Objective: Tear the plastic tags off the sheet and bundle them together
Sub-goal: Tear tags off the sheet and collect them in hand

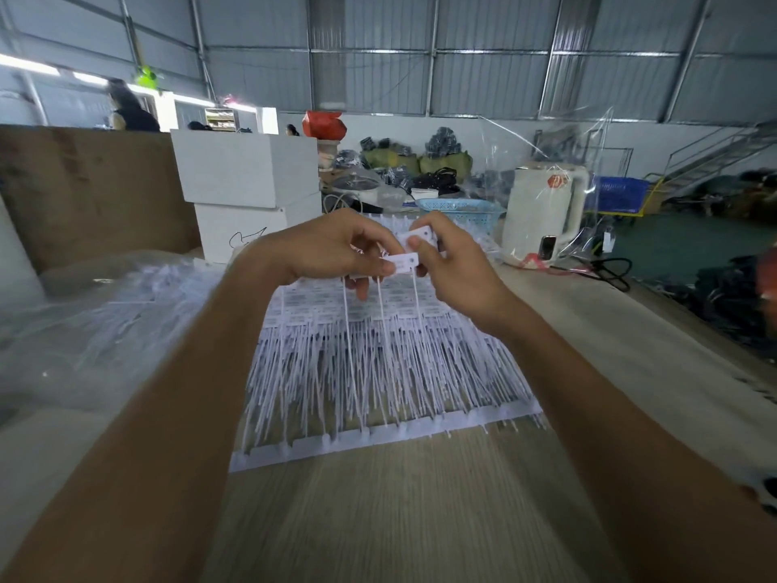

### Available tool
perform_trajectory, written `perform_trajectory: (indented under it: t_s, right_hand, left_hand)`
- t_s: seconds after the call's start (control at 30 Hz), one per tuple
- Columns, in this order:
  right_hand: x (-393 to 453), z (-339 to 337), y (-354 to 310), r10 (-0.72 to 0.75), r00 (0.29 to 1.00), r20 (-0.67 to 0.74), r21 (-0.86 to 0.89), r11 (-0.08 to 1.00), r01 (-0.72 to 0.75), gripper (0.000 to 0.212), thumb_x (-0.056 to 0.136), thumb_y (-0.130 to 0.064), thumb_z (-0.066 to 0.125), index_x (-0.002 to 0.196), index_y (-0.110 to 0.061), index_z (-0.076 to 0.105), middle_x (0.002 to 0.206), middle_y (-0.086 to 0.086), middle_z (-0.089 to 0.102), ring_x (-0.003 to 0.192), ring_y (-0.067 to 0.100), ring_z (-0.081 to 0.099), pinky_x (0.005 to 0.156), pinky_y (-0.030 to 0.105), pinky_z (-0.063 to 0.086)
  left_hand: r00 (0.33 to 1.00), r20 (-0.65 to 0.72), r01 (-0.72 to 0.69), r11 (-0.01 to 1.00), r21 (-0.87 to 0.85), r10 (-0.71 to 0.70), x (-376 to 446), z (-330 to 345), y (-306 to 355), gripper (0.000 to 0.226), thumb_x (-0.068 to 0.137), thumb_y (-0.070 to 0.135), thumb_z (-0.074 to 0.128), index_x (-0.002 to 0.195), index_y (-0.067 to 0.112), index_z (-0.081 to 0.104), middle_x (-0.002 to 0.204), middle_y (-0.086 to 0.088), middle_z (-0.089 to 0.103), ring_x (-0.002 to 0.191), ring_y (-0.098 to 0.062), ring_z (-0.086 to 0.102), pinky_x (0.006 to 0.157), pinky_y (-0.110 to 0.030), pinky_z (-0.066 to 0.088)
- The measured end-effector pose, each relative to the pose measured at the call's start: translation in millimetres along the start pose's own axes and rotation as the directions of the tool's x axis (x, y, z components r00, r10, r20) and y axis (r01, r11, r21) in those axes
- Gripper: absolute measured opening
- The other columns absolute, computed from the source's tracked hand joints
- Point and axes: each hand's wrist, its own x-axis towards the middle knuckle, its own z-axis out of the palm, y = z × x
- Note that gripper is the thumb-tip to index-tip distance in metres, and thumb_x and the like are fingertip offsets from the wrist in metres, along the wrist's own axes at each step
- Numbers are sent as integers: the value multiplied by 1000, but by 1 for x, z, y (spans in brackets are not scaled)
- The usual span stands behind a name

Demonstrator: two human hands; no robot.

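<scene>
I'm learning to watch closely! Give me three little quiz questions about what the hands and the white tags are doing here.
1. True or false: both hands are holding white tags above the sheets.
2. What stands to the right of the tag pile, wrapped in clear plastic: A) a white kettle, B) a red bucket, C) a green bottle?
3. Fill in: the tags' long thin tails hang ____ from the hands.

Key
1. True: the left hand and the right hand each pinch tags over the sheets of tags on the wooden table.
2. A, the white kettle.
3. Down.
</scene>
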Motion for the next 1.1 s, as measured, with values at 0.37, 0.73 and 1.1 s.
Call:
perform_trajectory:
  t_s: [0.37,0.73,1.1]
  right_hand:
    - [-5,-7,-4,46,970,240,268,957,-112,11,99,-29,67,100,-20,61,70,1,57,47,7,39,45,24,30]
    - [-3,-17,4,53,954,294,446,875,-186,8,98,-16,66,102,-16,59,68,6,55,48,11,27,43,22,26]
    - [-4,-17,-5,-72,983,171,399,917,-2,9,97,-12,67,98,-17,60,83,15,44,61,30,27,50,31,24]
  left_hand:
    - [991,-130,13,999,-46,-18,4,3,1,29,82,12,82,96,-1,60,77,-13,76,66,-30,73,57,-29,54]
    - [998,9,66,990,128,-68,-1,-3,7,20,91,32,71,92,12,74,85,1,78,75,-17,75,64,-26,54]
    - [999,25,43,999,-27,-42,-11,-7,13,32,103,12,53,77,0,67,62,-9,64,48,-18,54,54,-27,46]
